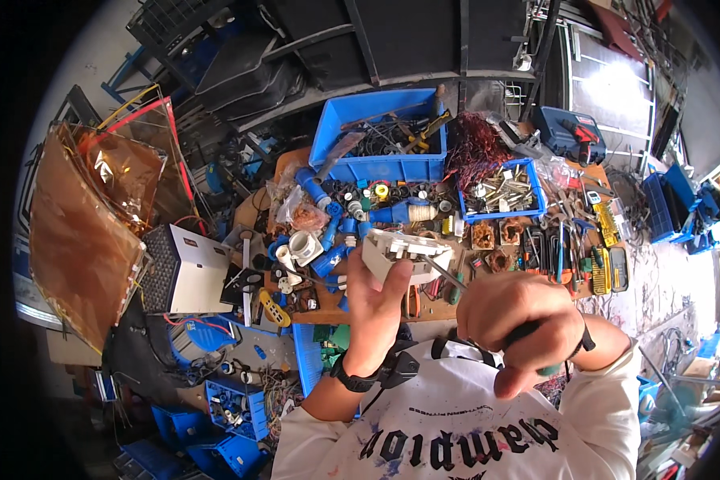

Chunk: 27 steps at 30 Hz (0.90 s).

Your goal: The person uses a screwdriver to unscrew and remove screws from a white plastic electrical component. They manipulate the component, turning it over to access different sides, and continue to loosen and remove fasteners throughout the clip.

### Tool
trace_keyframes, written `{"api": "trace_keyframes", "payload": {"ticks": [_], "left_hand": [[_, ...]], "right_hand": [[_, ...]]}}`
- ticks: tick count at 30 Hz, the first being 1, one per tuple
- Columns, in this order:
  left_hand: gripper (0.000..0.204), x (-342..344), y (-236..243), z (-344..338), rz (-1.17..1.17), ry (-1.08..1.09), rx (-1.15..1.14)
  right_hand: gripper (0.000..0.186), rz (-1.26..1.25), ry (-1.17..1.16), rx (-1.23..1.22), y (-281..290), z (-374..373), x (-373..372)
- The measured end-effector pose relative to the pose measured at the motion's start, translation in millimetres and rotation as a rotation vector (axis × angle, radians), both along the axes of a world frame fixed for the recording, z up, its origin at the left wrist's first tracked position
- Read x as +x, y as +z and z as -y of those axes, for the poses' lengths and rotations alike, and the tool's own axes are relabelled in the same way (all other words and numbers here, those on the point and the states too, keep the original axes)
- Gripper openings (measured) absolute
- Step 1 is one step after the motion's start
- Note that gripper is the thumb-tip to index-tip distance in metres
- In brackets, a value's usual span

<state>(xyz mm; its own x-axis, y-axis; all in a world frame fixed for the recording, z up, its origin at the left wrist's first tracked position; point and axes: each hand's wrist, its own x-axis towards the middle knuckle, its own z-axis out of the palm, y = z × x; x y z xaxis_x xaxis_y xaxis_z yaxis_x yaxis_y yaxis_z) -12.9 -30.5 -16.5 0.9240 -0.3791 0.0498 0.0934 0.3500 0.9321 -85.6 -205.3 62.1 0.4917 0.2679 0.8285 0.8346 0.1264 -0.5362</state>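
Left hand [374,308] grips a white plastic housing [406,250], raised over the near edge of the worktop [312,316]. Right hand [518,318] clenched on a screwdriver [444,274]; tip meets the housing's right side. Just left: blue pipe fittings [328,258]. Farther back: large blue bin [380,136] of tools. Right: small blue tray [500,190] of metal parts.

Cluttered workshop, daylight. Wooden workbench [312,316] buried in parts; big blue crate [380,132] at its back edge, smaller blue bin [504,192] beside it. Dark metal shelving [392,40] behind. Bright pale floor [616,88] at right, more blue bins [232,408] below left.
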Motion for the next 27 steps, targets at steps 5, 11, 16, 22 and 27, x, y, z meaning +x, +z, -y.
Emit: {"api": "trace_keyframes", "payload": {"ticks": [5,11,16,22,27], "left_hand": [[0.042,0.0,-1.2,3.1,-0.006,0.005,0.015],[0.046,1.8,-0.4,6.5,0.161,0.012,0.004],[0.049,-0.9,-10.5,4.0,0.172,0.050,0.063],[0.055,16.0,-7.3,-12.2,0.254,0.132,0.004],[0.062,22.5,-1.8,-21.8,0.235,0.205,-0.052]], "right_hand": [[0.026,-0.020,-0.011,0.111,-12.4,-0.8,3.4],[0.032,0.193,0.007,-0.176,-12.4,-7.6,-0.5],[0.031,0.012,-0.069,0.064,-16.7,9.5,4.2],[0.039,-0.106,-0.563,-0.217,-12.1,11.1,-15.6],[0.042,-0.480,-0.777,-0.578,-11.8,-7.8,-45.9]]}}
